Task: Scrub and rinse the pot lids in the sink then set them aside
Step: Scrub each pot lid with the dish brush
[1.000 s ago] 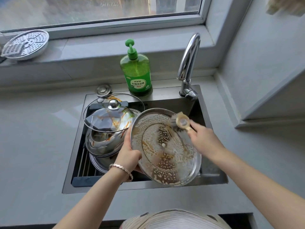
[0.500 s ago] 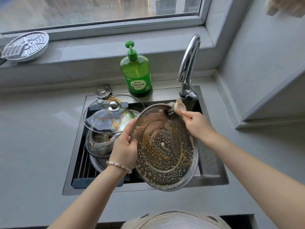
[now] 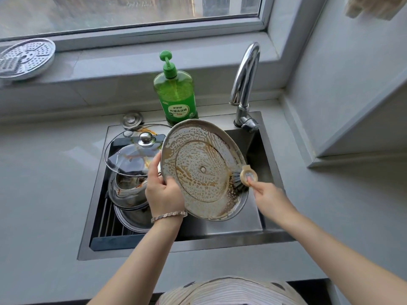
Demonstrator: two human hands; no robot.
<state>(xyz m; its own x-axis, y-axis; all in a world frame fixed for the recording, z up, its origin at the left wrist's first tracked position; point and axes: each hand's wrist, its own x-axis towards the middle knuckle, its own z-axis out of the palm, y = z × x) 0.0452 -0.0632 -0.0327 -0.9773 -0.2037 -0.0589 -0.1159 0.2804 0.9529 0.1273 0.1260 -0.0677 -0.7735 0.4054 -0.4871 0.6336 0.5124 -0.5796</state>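
Two hands at work over the sink (image 3: 220, 243). Steel lid (image 3: 198, 172) is held tilted above the basin, inner face toward the camera, coated in foam with brown streaks. It is likely angled so suds drain into the sink and not onto the counter (image 3: 44, 194).

Left hand (image 3: 164, 194) grips the lid's left rim, thumb on the soapy face, fingers round the edge; it acts as the anchor. Right hand (image 3: 269, 195) is closed round the handle of a round-headed brush (image 3: 247, 177), bristles pressed to the lid's right edge.

Scrubbing step, by my reading; no water visible from the faucet (image 3: 244, 84).

Glass lid (image 3: 132, 155), stained orange, rests on stacked pots (image 3: 127, 192) at the sink's left, unwashed. Soap bottle (image 3: 175, 93) stands just behind the sink.
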